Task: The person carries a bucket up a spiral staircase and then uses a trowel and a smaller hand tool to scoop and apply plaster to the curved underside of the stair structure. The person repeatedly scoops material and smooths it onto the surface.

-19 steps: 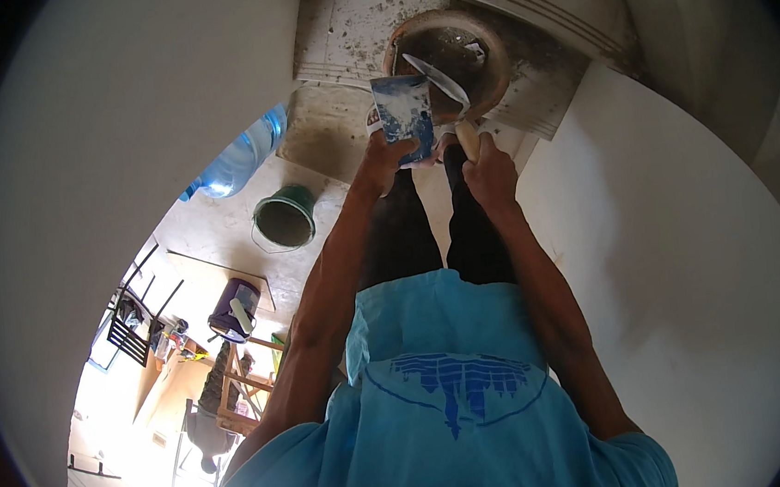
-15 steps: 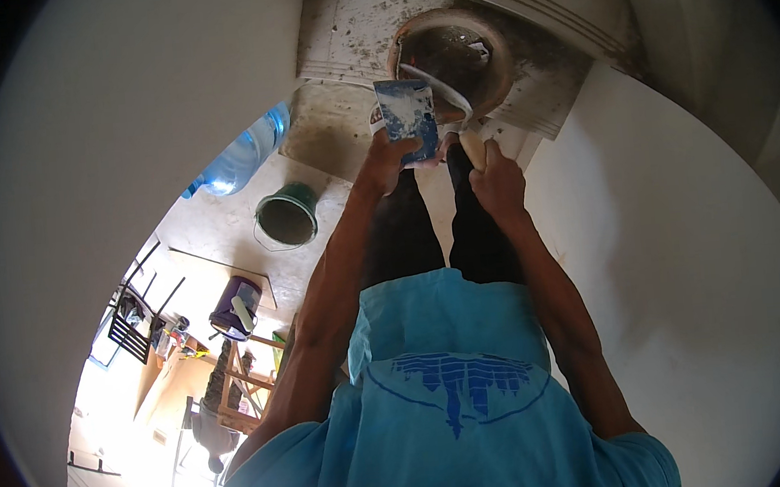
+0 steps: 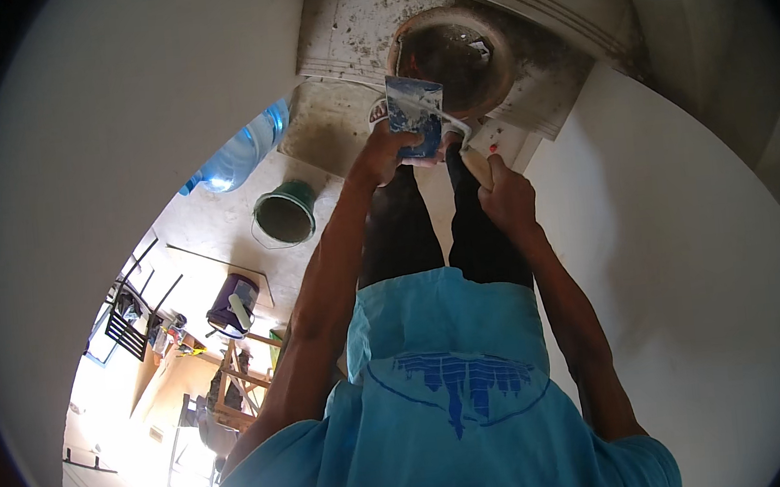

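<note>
My left hand (image 3: pixel 387 155) is closed on a blue rectangular plate (image 3: pixel 418 139) smeared with whitish plaster, held out over my feet. My right hand (image 3: pixel 510 200) grips the pale wooden handle (image 3: pixel 476 167) of a trowel. From its bent metal neck, the trowel's thin blade (image 3: pixel 422 105) reaches left across the upper part of the plate, seen nearly edge-on. Beyond both tools sits a wide round basin (image 3: pixel 506 64) with a brownish rim and dark, dirty contents.
The basin stands on a stained tiled ledge (image 3: pixel 343 20). To the left are a large blue water bottle (image 3: pixel 239 156), a green bucket (image 3: pixel 298 196), a purple bucket (image 3: pixel 226 306) with a roller, and a wooden stand (image 3: pixel 246 378). White walls (image 3: pixel 678 246) flank me on both sides.
The trowel has swung down and left, so its blade now lies across the plate. My right hand has dropped slightly. The plate has shifted a little right, and more of its blue shows.
</note>
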Available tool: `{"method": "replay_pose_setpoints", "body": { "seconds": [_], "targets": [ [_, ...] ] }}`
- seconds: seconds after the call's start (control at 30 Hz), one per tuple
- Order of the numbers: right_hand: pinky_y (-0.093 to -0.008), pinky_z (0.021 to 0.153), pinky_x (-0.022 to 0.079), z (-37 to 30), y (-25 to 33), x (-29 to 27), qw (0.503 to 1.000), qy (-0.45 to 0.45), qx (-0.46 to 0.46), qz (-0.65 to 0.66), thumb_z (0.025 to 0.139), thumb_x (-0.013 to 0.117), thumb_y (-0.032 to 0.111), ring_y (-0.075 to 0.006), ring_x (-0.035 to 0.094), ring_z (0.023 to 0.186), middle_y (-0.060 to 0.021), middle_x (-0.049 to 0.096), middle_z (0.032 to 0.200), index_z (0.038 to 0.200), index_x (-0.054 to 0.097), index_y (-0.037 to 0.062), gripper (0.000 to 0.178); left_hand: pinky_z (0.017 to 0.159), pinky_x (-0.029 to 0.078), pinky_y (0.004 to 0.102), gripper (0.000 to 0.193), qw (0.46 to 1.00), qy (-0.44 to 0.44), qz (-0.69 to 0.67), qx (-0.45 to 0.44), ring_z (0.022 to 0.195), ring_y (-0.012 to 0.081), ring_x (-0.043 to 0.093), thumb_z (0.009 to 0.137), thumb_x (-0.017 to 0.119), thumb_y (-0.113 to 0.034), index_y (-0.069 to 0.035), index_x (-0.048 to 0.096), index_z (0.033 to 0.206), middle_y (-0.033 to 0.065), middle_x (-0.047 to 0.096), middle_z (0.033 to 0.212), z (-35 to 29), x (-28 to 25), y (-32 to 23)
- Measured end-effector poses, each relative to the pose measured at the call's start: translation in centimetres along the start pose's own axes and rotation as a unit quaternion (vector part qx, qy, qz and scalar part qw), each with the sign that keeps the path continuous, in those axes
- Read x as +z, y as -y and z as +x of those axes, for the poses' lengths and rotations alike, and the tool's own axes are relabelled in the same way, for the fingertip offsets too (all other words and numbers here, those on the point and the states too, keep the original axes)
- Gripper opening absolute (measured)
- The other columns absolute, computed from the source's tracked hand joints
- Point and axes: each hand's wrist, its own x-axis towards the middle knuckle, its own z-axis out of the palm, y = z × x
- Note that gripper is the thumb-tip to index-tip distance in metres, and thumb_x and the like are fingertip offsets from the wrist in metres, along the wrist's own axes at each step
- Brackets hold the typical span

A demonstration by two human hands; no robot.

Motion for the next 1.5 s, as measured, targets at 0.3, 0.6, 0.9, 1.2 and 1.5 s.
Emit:
{"method": "replay_pose_setpoints", "body": {
  "seconds": [0.3,0.6,0.9,1.2,1.5],
  "targets": [
    [-0.0542,0.073,0.053,2.3,-2.5,0.5,0.997,-0.039,0.067,-0.009,0.077,0.068,0.013,-0.0438,0.067,0.080,-0.0231,0.067,0.083,0.107,0.053,0.0057,0.034,0.076,0.063,0.0482,0.043,0.998,-0.024,0.057,-0.021,0.086,0.0394,0.070,0.080,0.062,0.000,0.010,0.051,0.121,0.0248,0.066,0.102,0.0,0.1,0.2],
    [-0.0549,0.070,0.052,1.6,-1.6,1.5,0.999,-0.040,0.032,0.003,0.078,0.065,0.013,-0.0447,0.066,0.079,-0.0243,0.066,0.082,0.106,0.053,0.0056,0.031,0.074,0.064,0.0467,0.043,0.993,-0.044,0.109,0.014,0.085,0.0376,0.071,0.079,0.062,0.003,0.010,0.051,0.120,0.0238,0.065,0.102,1.3,-1.4,1.5],
    [-0.0552,0.075,0.053,0.7,-0.6,1.5,0.999,-0.026,0.032,0.034,0.076,0.065,0.013,-0.0450,0.067,0.083,-0.0262,0.067,0.086,0.107,0.055,0.0054,0.034,0.074,0.063,0.0465,0.044,0.991,-0.054,0.121,0.019,0.084,0.0370,0.071,0.080,0.059,0.003,0.010,0.050,0.122,0.0237,0.065,0.105,1.3,-1.2,1.3],
    [-0.0570,0.077,0.050,1.2,-0.7,0.9,0.993,-0.043,0.077,0.082,0.077,0.065,0.015,-0.0483,0.065,0.085,-0.0284,0.066,0.086,0.107,0.054,0.0034,0.033,0.079,0.059,0.0352,0.054,0.982,-0.072,0.174,0.030,0.091,0.0270,0.068,0.076,0.062,-0.003,0.006,0.046,0.127,0.0182,0.063,0.108,1.1,-0.2,0.7],
    [-0.0521,0.083,0.051,1.9,-2.3,1.4,0.977,-0.025,0.152,0.149,0.070,0.062,0.014,-0.0490,0.064,0.091,-0.0301,0.067,0.093,0.107,0.059,0.0001,0.040,0.076,0.059,0.0349,0.043,0.967,-0.097,0.217,0.091,0.086,0.0238,0.069,0.077,0.062,-0.006,0.007,0.054,0.117,0.0164,0.066,0.101,0.1,2.1,-0.8]
  ]
}}
